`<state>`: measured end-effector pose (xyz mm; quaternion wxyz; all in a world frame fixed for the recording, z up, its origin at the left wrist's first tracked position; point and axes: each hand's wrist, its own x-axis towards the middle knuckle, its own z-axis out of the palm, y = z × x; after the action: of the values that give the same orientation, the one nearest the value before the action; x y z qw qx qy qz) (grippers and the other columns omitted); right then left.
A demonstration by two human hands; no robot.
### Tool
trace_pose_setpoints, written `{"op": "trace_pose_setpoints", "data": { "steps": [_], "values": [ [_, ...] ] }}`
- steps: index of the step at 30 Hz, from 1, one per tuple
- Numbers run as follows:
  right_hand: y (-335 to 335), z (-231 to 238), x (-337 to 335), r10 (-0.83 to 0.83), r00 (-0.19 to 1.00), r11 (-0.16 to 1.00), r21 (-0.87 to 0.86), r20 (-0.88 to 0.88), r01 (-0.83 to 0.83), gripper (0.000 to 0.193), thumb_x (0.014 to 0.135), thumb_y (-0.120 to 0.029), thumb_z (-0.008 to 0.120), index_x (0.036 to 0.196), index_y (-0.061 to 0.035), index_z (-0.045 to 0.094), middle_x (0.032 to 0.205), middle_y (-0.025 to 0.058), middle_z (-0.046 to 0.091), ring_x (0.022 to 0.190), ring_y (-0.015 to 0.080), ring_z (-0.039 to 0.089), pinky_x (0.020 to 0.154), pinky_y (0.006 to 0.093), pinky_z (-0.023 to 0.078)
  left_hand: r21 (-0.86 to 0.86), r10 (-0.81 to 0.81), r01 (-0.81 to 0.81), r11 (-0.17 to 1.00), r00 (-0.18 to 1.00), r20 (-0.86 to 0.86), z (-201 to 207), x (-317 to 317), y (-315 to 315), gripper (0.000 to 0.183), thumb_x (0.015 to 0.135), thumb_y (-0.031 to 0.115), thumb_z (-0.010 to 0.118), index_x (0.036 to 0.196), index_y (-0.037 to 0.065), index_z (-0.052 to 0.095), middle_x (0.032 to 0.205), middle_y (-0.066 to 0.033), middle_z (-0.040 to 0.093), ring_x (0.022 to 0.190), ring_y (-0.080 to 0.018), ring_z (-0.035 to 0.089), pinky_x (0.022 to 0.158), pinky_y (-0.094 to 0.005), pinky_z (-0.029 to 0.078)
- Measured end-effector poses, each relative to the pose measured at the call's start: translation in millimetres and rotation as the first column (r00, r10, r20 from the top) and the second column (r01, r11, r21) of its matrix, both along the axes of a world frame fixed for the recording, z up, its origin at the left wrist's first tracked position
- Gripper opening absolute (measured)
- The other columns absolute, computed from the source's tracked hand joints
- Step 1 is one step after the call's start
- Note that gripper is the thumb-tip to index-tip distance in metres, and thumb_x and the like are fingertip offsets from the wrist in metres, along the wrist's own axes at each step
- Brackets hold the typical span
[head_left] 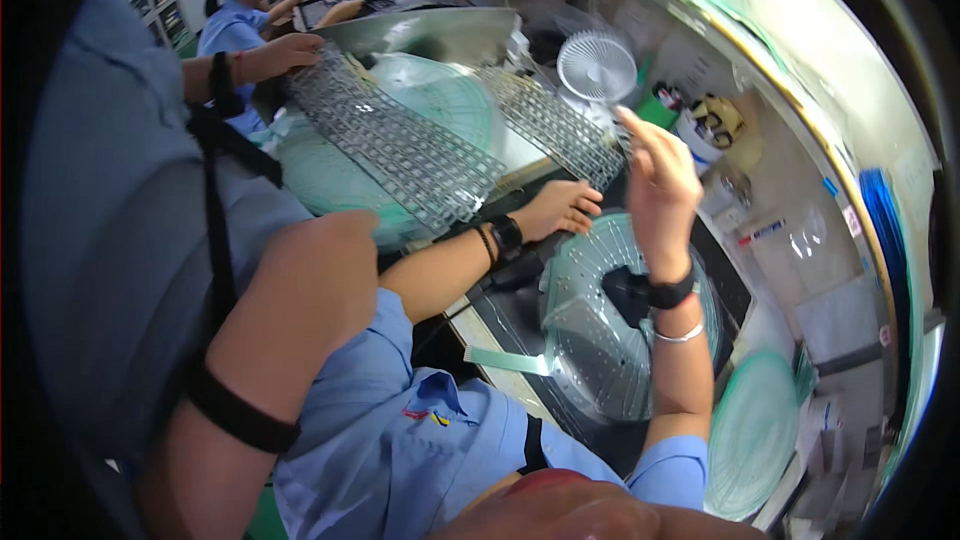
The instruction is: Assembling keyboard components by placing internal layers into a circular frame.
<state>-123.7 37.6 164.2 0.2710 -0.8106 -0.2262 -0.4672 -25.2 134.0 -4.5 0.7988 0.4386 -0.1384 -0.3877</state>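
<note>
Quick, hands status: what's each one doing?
Left hand: open, resting flat, holding nothing.
Right hand: raised, fingers at the mesh sheet; grip cannot be told.

Off to my right I see a small white label (762,232) with red and blue marks stuck on the pale wall panel (800,180). Just right of it hangs a clear plastic bag (805,240). No screens that I can make out.

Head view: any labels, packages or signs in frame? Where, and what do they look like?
Small label: on the pale surface right of the right hand; narrow strip, red and blue on white.
Clear plastic bag: beside that label; see-through, glossy.
Red tag: far right; small square.
</note>
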Motion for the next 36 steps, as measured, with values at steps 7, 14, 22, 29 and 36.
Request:
{"op": "trace_pose_setpoints", "data": {
  "steps": [7, 14, 22, 29, 36],
  "values": [
    [133, -32, 48, 0.026, 0.996, 0.878, -0.478, 0.087, 0.019, 0.035, 0.074, -0.012, 0.054, 0.109, -0.0129, 0.058, 0.083, 0.0036, 0.058, 0.078, 0.0203, 0.054, 0.065, 0.0326, 0.042, 0.124, -0.030, 0.030, 0.992, 1.000, 0.004, 5, 2, -22, 0.039, 0.094, 0.033, 0.044, 0.114, 0.001, 0.052, 0.094, -0.0122, 0.059, 0.069, -0.0198, 0.061, 0.066, -0.0339, 0.053],
    [146, -73, 28, 0.127, 0.956, 0.856, -0.458, -0.263, -0.240, 0.026, 0.081, -0.026, 0.059, 0.104, -0.0141, 0.062, 0.092, 0.0004, 0.063, 0.084, 0.0196, 0.056, 0.074, 0.0324, 0.041, 0.052, 0.019, -0.024, 0.998, 0.996, 0.088, 9, -8, -3, 0.038, 0.094, 0.033, 0.045, 0.112, 0.000, 0.052, 0.090, -0.0116, 0.059, 0.069, -0.0183, 0.062, 0.062, -0.0304, 0.054],
    [86, -50, -47, 0.179, 0.931, 0.874, -0.383, -0.320, -0.299, 0.028, 0.075, -0.018, 0.065, 0.103, -0.0124, 0.062, 0.097, 0.0017, 0.062, 0.087, 0.0213, 0.055, 0.078, 0.0335, 0.041, 0.088, -0.024, 0.011, 0.996, 0.988, 0.154, 4, -6, -12, 0.033, 0.093, 0.029, 0.049, 0.110, 0.002, 0.055, 0.091, -0.0131, 0.060, 0.066, -0.0176, 0.063, 0.061, -0.0283, 0.054],
    [-43, -70, -133, 0.021, 0.805, 0.993, -0.080, -0.594, -0.085, 0.029, 0.075, -0.013, 0.067, 0.103, -0.0067, 0.062, 0.101, 0.0107, 0.063, 0.092, 0.0270, 0.059, 0.081, 0.0368, 0.045, 0.178, -0.013, -0.055, 0.982, 0.933, 0.360, 9, -9, -1, 0.031, 0.091, 0.025, 0.052, 0.112, 0.001, 0.056, 0.093, -0.0104, 0.061, 0.069, -0.0144, 0.062, 0.063, -0.0252, 0.054],
    [-150, -77, -233, 0.128, 0.678, 0.447, 0.653, -0.723, 0.612, 0.056, 0.085, -0.019, 0.059, 0.136, -0.0119, 0.036, 0.137, 0.0146, 0.035, 0.123, 0.0269, 0.037, 0.097, 0.0436, 0.033, 0.346, -0.049, -0.412, 0.843, 0.581, 0.812, 14, 0, -10, 0.040, 0.086, 0.023, 0.059, 0.119, 0.001, 0.052, 0.111, -0.0164, 0.057, 0.099, -0.0211, 0.055, 0.084, -0.0302, 0.044]
  ]
}}
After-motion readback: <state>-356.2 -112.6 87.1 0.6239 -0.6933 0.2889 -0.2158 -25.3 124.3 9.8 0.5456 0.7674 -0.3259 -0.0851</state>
